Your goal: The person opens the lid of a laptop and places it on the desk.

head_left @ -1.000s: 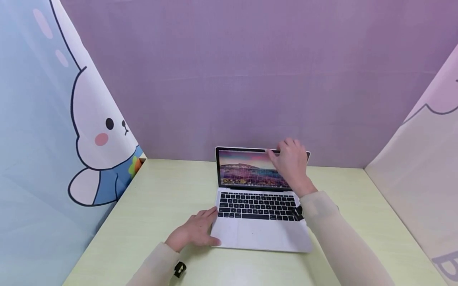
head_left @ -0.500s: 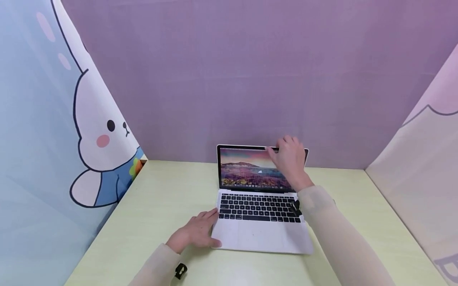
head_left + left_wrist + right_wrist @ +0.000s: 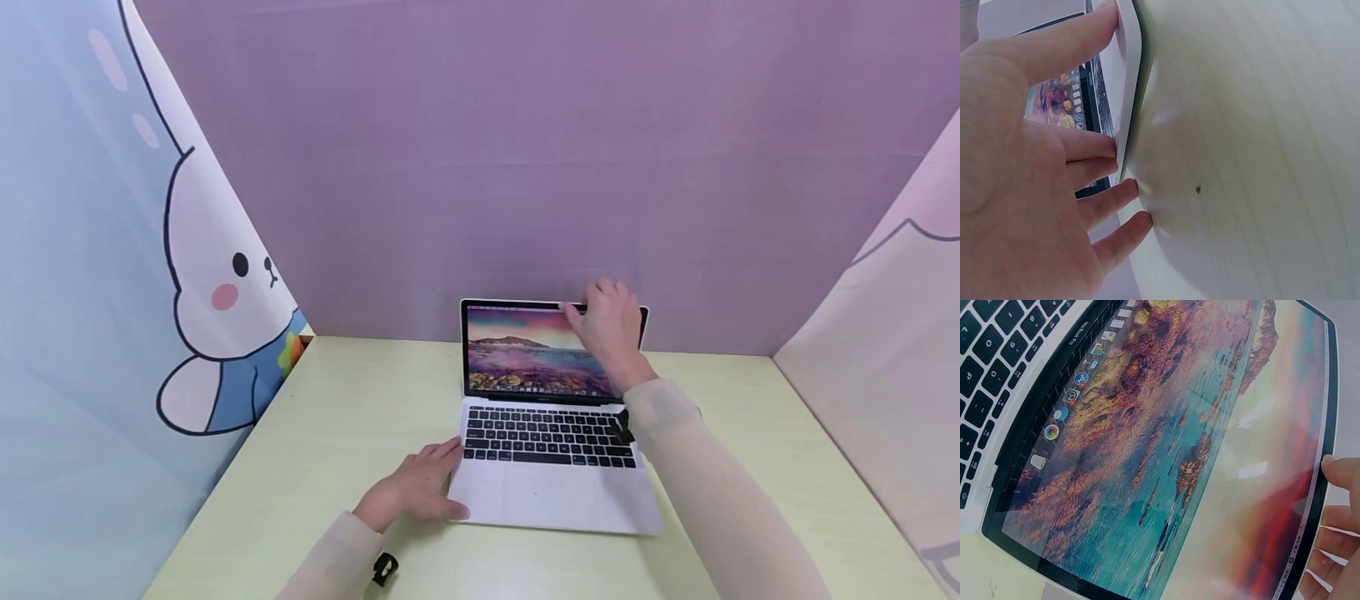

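Observation:
A silver laptop (image 3: 555, 500) sits opened on the table, its screen (image 3: 517, 346) lit with a coastal landscape wallpaper. My right hand (image 3: 611, 327) pinches the top edge of the lid, right of its middle. In the right wrist view the thumb (image 3: 1338, 470) lies on the black bezel and the other fingers (image 3: 1335, 540) go behind the lid. At the laptop's left side rests my left hand (image 3: 420, 485), its thumb on the front corner. The left wrist view shows its fingers (image 3: 1113, 203) extended, with fingertips at the side edge and the tabletop.
The pale wooden table (image 3: 360, 392) extends on both sides of the laptop. Close behind the lid stands a purple cloth wall (image 3: 465, 183). A rabbit-print curtain (image 3: 90, 350) borders the left, and a pale curtain (image 3: 885, 375) the right.
My right hand has tilted the lid slightly farther back, so the screen stands a little taller in view. The left hand stays at the laptop's side. The whole view has shifted slightly.

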Available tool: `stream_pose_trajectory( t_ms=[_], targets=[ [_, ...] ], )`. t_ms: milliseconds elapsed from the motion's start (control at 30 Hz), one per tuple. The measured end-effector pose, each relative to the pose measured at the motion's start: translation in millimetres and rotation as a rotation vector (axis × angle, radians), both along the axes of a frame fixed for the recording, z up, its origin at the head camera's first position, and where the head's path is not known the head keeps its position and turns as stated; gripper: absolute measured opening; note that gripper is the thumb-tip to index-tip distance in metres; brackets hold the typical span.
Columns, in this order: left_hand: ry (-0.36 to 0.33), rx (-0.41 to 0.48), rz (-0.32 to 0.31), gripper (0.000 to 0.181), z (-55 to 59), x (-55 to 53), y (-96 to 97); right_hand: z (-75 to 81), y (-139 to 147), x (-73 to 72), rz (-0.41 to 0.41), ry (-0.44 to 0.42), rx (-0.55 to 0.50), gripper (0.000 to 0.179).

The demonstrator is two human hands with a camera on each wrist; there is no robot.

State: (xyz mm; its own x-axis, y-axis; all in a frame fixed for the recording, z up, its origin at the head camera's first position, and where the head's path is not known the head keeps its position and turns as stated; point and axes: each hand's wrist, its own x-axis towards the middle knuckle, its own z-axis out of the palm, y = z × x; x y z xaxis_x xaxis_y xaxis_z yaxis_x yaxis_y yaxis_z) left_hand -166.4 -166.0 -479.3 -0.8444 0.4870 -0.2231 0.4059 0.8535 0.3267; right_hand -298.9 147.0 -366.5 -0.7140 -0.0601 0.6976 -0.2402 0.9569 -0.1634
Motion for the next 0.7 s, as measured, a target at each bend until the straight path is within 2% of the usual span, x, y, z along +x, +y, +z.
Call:
stream_pose_trajectory(
  t_ms=[433,700],
  targets=[
    [0.004,-0.01,0.015,0.099,-1.2,-0.8,-2.1,-0.7,-2,-15.9,0.002,-0.047,-0.022,0.042],
    [0.014,0.001,-0.002,0.099,-1.3,0.8,-1.4,-3.3,1,-24.0,-0.012,-0.128,-0.033,0.042]
  ],
)
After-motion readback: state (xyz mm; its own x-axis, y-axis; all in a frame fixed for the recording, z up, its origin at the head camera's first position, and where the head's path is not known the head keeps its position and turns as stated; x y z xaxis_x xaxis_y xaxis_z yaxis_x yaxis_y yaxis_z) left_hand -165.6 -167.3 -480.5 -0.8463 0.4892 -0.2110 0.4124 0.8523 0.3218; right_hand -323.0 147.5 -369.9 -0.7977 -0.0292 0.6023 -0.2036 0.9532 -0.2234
